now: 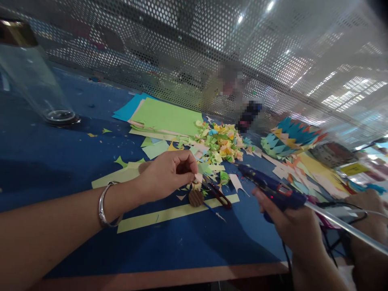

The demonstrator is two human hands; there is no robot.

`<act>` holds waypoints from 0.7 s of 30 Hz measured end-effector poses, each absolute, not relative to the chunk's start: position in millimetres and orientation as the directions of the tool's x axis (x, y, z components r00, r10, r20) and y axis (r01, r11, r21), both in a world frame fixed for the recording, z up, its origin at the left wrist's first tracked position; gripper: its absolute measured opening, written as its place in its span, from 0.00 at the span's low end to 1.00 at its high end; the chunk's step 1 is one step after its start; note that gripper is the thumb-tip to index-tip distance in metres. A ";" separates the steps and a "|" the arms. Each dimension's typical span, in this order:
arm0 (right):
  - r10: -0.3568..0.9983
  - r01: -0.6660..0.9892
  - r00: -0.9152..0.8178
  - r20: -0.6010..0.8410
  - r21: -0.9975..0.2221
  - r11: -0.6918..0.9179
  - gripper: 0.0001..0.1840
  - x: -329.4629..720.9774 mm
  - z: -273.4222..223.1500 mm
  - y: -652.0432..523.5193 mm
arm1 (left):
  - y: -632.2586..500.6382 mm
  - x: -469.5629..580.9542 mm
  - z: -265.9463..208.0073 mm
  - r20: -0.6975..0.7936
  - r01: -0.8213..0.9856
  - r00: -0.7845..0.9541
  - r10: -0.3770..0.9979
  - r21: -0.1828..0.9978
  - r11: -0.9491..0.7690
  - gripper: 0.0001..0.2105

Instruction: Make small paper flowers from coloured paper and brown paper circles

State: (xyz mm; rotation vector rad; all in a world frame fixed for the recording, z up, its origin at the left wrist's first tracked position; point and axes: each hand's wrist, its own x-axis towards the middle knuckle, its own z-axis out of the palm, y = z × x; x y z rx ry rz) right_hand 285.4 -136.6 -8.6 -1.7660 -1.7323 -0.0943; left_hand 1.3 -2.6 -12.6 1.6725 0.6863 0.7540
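Note:
My left hand point(169, 173), with a silver bangle at its wrist, pinches a small pale pink paper piece point(198, 178) between thumb and forefinger. Wrapped around the handle of a dark blue glue gun point(279, 192) is my right hand point(298, 226); a clear glue stick point(342, 226) sticks out of the gun's back. The nozzle points left, apart from the paper piece. Just below my left fingertips lie a round brown corrugated disc point(196, 198) and dark red-handled scissors point(222, 198). A long pale yellow paper strip point(178, 212) lies underneath them.
Folded paper bits point(224, 141) are heaped beyond my hands, beside stacked green sheets point(169, 115). A glass bottle point(36, 81) stands at left, and a spiky paper bowl point(291, 137) at right. Another person's hand point(368, 210) is at far right. A perforated screen point(151, 48) edges the blue table.

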 end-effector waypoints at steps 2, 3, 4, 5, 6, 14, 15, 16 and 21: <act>0.884 0.878 0.115 0.453 -0.463 0.123 0.11 265.1 -8.7 -142.0 | -3.4 0.9 -13.4 0.136 0.063 0.628 0.766 0.972 -0.225 0.05; 0.887 0.857 0.093 0.452 -0.489 0.160 0.11 256.7 -8.6 -143.7 | -3.6 0.7 -13.6 0.141 0.069 0.630 0.764 0.969 -0.236 0.05; 0.890 0.839 0.061 0.452 -0.506 0.199 0.10 249.7 -8.3 -144.6 | -3.8 0.5 -13.7 0.145 0.076 0.631 0.762 0.966 -0.247 0.05; 0.895 0.819 0.026 0.446 -0.522 0.236 0.09 244.2 -7.9 -145.0 | -4.0 0.4 -13.5 0.147 0.086 0.632 0.761 0.962 -0.258 0.04; 0.900 0.803 -0.004 0.436 -0.535 0.263 0.07 239.9 -7.5 -144.8 | -4.2 0.4 -13.0 0.148 0.100 0.631 0.762 0.958 -0.269 0.04; 0.931 0.793 -0.131 0.341 -0.527 0.305 0.05 230.6 -6.1 -137.4 | -9.1 1.1 -5.9 0.152 0.188 0.622 0.768 0.923 -0.335 0.03; 0.928 0.798 -0.136 0.347 -0.517 0.310 0.04 230.5 -6.3 -137.3 | -9.8 1.1 -5.3 0.148 0.200 0.622 0.769 0.919 -0.339 0.02; 0.925 0.804 -0.138 0.354 -0.506 0.313 0.04 230.4 -6.4 -137.5 | -10.3 1.1 -5.0 0.145 0.210 0.624 0.768 0.915 -0.344 0.02; 0.913 0.822 -0.153 0.379 -0.463 0.330 0.05 230.2 -7.6 -138.3 | -11.3 1.6 -5.4 0.130 0.236 0.629 0.766 0.908 -0.347 0.02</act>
